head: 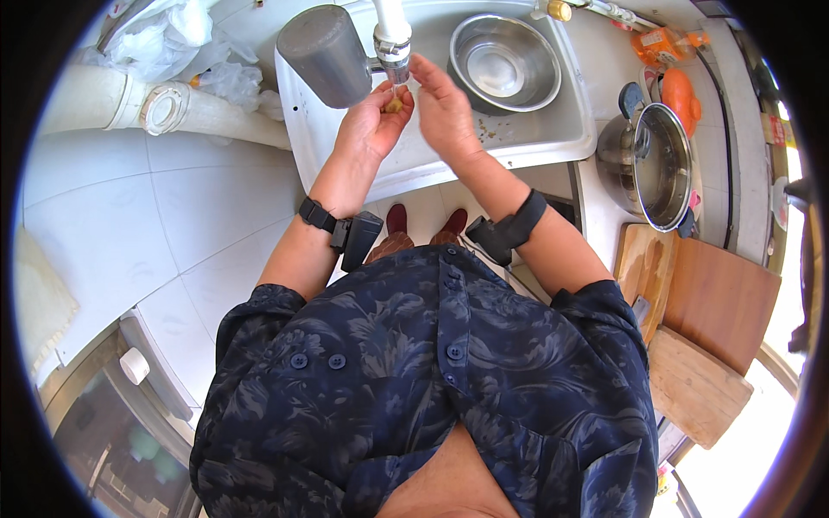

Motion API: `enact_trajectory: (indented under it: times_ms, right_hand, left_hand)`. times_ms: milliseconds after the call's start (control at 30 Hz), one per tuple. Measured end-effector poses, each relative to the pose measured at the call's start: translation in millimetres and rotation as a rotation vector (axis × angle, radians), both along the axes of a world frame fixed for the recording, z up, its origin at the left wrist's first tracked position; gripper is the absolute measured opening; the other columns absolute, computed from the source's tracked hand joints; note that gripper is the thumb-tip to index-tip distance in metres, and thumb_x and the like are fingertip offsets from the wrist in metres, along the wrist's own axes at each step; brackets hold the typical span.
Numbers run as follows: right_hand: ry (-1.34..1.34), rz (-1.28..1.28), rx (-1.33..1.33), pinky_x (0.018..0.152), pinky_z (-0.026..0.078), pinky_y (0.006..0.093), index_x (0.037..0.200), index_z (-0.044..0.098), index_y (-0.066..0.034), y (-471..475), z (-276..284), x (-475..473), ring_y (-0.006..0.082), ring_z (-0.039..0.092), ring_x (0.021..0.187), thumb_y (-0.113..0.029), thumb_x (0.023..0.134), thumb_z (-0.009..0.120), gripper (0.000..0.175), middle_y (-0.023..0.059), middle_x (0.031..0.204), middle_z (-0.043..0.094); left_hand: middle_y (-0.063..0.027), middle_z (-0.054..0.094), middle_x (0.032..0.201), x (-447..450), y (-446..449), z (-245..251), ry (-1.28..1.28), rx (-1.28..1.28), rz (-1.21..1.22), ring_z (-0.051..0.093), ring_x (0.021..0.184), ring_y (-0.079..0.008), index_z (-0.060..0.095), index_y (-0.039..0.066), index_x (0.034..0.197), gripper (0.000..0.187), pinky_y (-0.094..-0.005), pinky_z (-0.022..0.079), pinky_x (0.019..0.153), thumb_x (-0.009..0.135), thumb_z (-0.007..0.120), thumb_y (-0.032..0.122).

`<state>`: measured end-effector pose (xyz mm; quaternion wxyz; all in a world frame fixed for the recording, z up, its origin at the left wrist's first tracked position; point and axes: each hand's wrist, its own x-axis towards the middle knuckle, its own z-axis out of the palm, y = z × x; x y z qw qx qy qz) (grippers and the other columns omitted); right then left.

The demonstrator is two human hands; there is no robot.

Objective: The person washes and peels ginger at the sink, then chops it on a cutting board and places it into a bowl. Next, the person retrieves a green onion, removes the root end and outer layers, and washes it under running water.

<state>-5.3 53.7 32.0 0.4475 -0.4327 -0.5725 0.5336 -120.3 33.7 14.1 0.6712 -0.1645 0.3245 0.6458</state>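
My left hand (377,123) is under the tap (393,55), its fingers curled around a small yellowish lump (393,105) that looks like food, perhaps ginger. A thin stream of water runs from the spout onto it. My right hand (445,110) is held just to the right of the spout, palm turned towards the left hand, with no object visible in it. Both hands are above a white sink (414,175). Small brown scraps (489,131) lie in the basin, below a stainless steel bowl (505,63).
A grey cylindrical container (324,55) is close left of the tap. On the right are a steel pot (647,165), an orange bottle (660,46) and wooden boards (719,298). A thick white pipe (207,110) and plastic bags (175,39) are at the left.
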Motion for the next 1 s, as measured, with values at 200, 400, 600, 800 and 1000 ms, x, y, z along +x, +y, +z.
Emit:
enact_trajectory:
  times_ms: [200,400,600,800,1000]
  right_hand:
    - [-0.014,0.037,-0.093,0.087,0.050,0.0270,0.122,0.060,-0.0009,20.8,50.8,32.2,0.0142,0.065,0.095,-0.003,0.094,0.055,0.029,0.0072,0.106,0.068]
    - [-0.359,0.057,0.348,0.090,0.048,0.0349,0.119,0.063,-0.0058,27.0,112.3,41.3,0.0270,0.064,0.102,-0.019,0.089,0.065,0.032,0.0134,0.105,0.068]
    - [-0.360,0.111,0.727,0.096,0.043,0.0335,0.137,0.048,-0.0117,31.2,182.3,32.0,0.0219,0.055,0.117,-0.008,0.090,0.061,0.049,0.0103,0.129,0.057]
    - [-0.526,0.297,0.986,0.092,0.050,0.0378,0.137,0.047,-0.0120,27.6,220.2,5.1,0.0337,0.058,0.111,0.005,0.087,0.055,0.054,0.0137,0.132,0.052]
    - [-0.780,0.331,1.113,0.085,0.054,0.0377,0.131,0.053,-0.0102,33.3,226.6,-2.3,0.0316,0.063,0.102,0.004,0.085,0.057,0.049,0.0117,0.125,0.057]
  left_hand:
    - [-0.0159,0.057,0.092,-9.1,11.7,-9.4,-0.212,0.192,-0.117,0.059,0.073,-0.0182,0.049,-0.011,0.105,0.017,-0.0260,0.053,0.061,0.095,0.050,0.003]
    - [-0.0179,0.056,0.105,-6.7,-10.0,-5.7,-0.109,0.091,-0.114,0.061,0.086,-0.0224,0.048,-0.006,0.108,0.016,-0.0346,0.055,0.084,0.094,0.042,-0.003]
    - [-0.0221,0.055,0.117,5.8,12.6,-1.6,-0.072,0.149,-0.074,0.057,0.112,-0.0332,0.043,-0.007,0.114,0.022,-0.0498,0.044,0.104,0.092,0.039,-0.005]
    - [-0.0189,0.057,0.117,-0.6,6.7,0.8,0.048,0.090,-0.064,0.055,0.116,-0.0334,0.048,-0.003,0.113,0.021,-0.0534,0.040,0.106,0.094,0.040,-0.002]
    - [-0.0138,0.058,0.118,-3.0,-0.5,9.8,0.056,0.063,-0.182,0.055,0.116,-0.0336,0.052,0.003,0.115,0.022,-0.0554,0.038,0.106,0.094,0.051,0.002]
